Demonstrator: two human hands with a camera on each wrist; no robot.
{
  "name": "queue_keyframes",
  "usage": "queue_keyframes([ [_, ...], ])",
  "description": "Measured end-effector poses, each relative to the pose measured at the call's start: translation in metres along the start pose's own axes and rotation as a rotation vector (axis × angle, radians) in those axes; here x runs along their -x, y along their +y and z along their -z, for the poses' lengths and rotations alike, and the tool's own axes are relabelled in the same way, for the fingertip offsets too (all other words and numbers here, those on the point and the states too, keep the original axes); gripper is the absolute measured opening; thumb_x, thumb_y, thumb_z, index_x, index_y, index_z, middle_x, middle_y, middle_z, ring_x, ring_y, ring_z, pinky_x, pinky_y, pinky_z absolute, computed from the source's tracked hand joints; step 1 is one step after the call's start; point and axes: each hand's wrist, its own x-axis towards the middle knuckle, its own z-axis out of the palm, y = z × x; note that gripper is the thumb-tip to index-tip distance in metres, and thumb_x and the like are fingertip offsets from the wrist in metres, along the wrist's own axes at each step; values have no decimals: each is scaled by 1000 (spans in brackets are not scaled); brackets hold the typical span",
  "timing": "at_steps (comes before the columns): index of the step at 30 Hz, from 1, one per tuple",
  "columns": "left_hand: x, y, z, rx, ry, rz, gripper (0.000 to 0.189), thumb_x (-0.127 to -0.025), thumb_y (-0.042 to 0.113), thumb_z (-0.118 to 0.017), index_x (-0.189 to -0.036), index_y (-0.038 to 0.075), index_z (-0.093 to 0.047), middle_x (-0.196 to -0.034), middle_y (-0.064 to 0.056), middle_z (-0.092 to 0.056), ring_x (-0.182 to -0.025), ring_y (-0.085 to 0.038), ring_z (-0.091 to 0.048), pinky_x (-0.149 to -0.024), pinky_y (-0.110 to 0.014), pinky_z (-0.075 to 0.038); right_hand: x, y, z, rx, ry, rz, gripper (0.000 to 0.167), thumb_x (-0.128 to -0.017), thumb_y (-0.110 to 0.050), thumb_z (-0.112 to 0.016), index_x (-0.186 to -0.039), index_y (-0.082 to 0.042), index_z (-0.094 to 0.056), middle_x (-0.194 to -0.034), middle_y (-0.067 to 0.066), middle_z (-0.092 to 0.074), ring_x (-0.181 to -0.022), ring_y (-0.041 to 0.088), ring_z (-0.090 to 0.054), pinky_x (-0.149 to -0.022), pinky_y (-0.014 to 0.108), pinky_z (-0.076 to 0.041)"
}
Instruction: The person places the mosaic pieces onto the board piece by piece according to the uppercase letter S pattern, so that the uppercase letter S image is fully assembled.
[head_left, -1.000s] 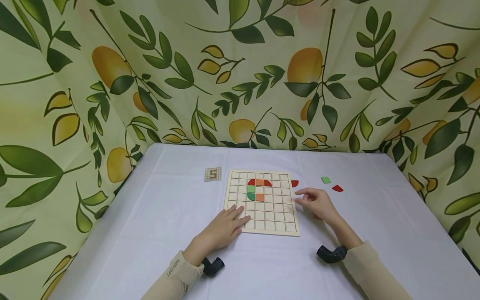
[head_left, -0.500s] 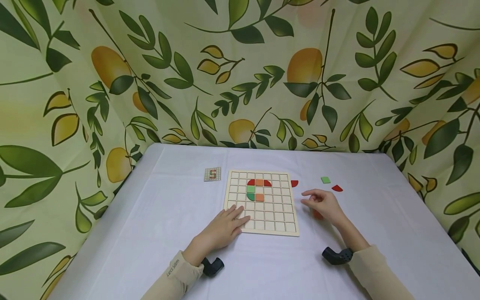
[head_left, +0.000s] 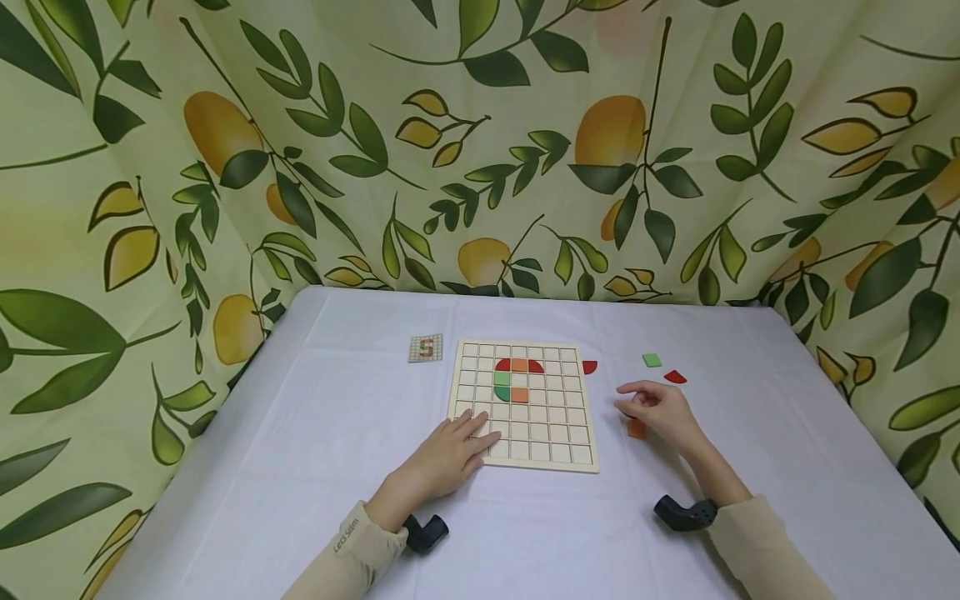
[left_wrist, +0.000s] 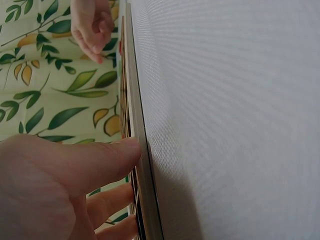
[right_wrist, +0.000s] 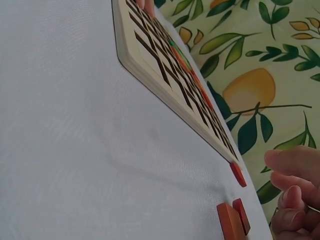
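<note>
Grid board (head_left: 537,412), partly under left hand (head_left: 447,452), apart from right hand (head_left: 664,412).

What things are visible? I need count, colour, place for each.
Grid board: 1, pale, mid-table
Inset pieces: 2 red, 2 orange, 2 green, on board
Loose pieces: 2 red, 1 green, 1 orange, right of board
Reddish piece: 1, beyond orange one (right wrist view), maybe counted above
Card: 1, pale, left of board
Table: 1, white, below
Curtain: 1, cream, leafy, behind
Wrist devices: 2, black, at wrists
Sleeves: 2, beige, forearms
Left hand: 1, on board
Right hand: 1, right of board
</note>
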Motion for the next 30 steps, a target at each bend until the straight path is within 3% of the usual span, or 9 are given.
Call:
queue_keyframes([
  [30,-1,-1,0,1,16,-14,42,-101,23,-48,-143,20,-48,-157,-10,-36,-147,-33,-31,-120,-53,-31,-3,23,3,100,-5,-93,38,-84,-18,-74,-113,5,-66,-66,-2,-46,-67,11,-42,-52,20,-34],
])
